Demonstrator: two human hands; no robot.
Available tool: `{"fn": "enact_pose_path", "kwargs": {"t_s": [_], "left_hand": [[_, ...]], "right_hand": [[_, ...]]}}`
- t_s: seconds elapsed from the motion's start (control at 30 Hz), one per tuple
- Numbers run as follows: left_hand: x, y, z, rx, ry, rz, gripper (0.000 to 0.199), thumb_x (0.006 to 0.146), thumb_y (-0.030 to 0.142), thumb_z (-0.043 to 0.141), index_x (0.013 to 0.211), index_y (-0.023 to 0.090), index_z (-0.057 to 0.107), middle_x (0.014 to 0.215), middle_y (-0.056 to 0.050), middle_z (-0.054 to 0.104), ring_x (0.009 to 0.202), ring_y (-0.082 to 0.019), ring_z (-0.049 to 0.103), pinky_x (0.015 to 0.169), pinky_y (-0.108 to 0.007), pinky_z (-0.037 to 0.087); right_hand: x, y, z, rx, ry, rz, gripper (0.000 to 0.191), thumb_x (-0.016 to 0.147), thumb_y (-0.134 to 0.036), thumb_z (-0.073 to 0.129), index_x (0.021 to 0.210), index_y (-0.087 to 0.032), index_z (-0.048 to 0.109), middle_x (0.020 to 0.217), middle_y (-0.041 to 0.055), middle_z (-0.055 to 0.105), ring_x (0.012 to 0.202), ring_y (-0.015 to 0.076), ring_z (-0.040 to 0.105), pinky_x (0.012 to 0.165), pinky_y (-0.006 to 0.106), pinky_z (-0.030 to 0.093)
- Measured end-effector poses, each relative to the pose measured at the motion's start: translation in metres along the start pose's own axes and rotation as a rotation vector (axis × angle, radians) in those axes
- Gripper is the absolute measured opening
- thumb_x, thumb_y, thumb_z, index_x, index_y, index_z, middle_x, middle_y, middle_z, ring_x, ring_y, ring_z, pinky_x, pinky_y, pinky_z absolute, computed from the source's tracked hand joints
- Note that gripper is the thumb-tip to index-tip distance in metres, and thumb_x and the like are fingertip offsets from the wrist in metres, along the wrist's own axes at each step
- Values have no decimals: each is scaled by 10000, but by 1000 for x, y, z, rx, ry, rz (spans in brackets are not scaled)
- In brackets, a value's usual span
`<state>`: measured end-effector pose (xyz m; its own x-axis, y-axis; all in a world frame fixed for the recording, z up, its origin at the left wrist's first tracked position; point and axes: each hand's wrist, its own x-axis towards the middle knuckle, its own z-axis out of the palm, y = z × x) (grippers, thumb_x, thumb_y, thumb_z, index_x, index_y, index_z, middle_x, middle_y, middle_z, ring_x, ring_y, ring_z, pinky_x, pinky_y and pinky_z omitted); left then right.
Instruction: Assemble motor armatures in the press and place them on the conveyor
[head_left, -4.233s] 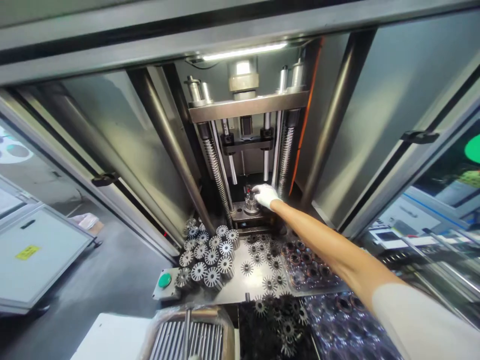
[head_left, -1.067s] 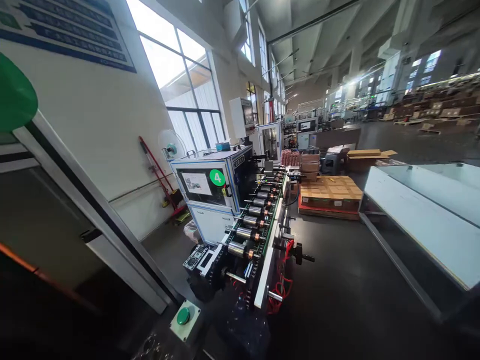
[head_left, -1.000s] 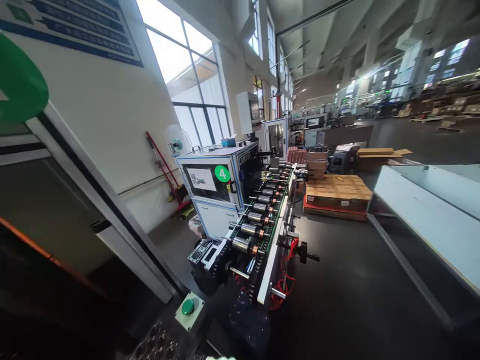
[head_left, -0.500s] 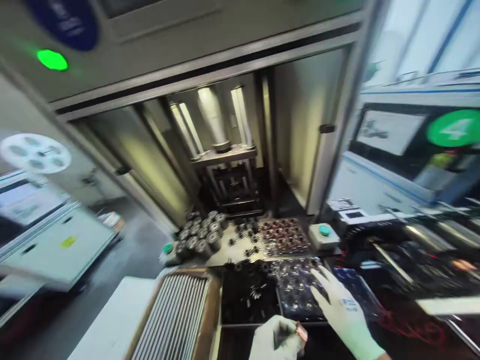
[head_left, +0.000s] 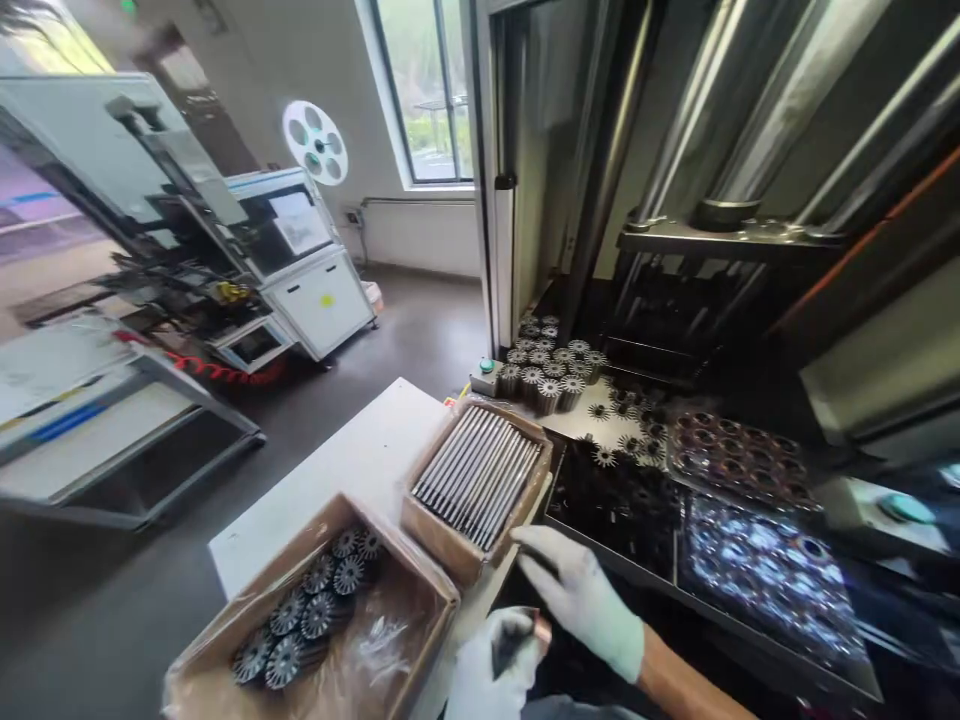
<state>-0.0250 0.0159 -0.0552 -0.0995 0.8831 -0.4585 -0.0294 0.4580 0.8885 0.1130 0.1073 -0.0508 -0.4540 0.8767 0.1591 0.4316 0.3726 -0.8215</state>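
Note:
My left hand (head_left: 495, 660), in a white glove, is at the bottom edge of the view. It holds a small dark part with a copper end (head_left: 541, 630). My right hand (head_left: 577, 600), also gloved, has its fingers apart and holds nothing. Its fingertips are next to the corner of a cardboard tray of steel shafts (head_left: 476, 480). The shafts lie side by side. To the lower left, a plastic-lined cardboard box (head_left: 405, 640) holds slotted steel rotor stacks (head_left: 319, 615).
Further stacks of slotted rotor discs (head_left: 544, 375) stand on a steel plate (head_left: 600, 425) before the press frame (head_left: 727, 240). Clear trays of round parts (head_left: 772, 570) and a black tray (head_left: 615, 510) lie to the right. A white table (head_left: 337, 470) carries the boxes. Other machines stand at the left.
My view has swung from the long machine line back down to the boxes and trays. My right hand has moved left, nearer the shaft tray. My left hand still holds the copper-ended part.

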Motion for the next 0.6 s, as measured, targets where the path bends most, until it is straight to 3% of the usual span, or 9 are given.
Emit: {"fn": "enact_pose_path", "kwargs": {"t_s": [0.1,0.17,0.33,0.5,0.6], "left_hand": [[-1,-6,-14,3,31,-44,503,659,634,666,803,153,638,693,-23,648,563,-113,488,566,-240,413],[-2,0,-17,20,-5,-44,462,696,600,654,810,153,636,658,-9,624,582,-119,498,584,-238,412],[1,18,-13,-20,-123,-39,337,764,479,651,808,146,623,739,-10,627,685,-112,515,660,-230,407],[5,23,-4,-89,-240,-52,351,726,467,702,837,143,630,715,9,593,674,-94,500,648,-225,389],[4,30,5,-64,-243,-114,385,674,474,741,829,137,636,690,10,587,634,-89,489,610,-224,380]], "right_hand": [[1,-13,18,24,-78,-58,306,916,-229,487,1181,-235,640,1122,44,688,1046,181,635,958,319,505],[-3,-15,22,29,-68,-21,308,923,-232,470,1175,-232,647,1126,51,689,1040,183,641,948,318,513],[-19,-2,18,-6,25,162,307,913,-333,479,1111,-229,689,1130,61,693,1035,214,657,939,334,537],[-37,16,10,-56,115,307,352,848,-443,532,1065,-237,719,1110,48,703,1017,243,668,911,334,556],[-45,21,2,-54,124,361,377,836,-468,530,1068,-239,721,1113,38,702,1029,245,663,901,321,559]]}}
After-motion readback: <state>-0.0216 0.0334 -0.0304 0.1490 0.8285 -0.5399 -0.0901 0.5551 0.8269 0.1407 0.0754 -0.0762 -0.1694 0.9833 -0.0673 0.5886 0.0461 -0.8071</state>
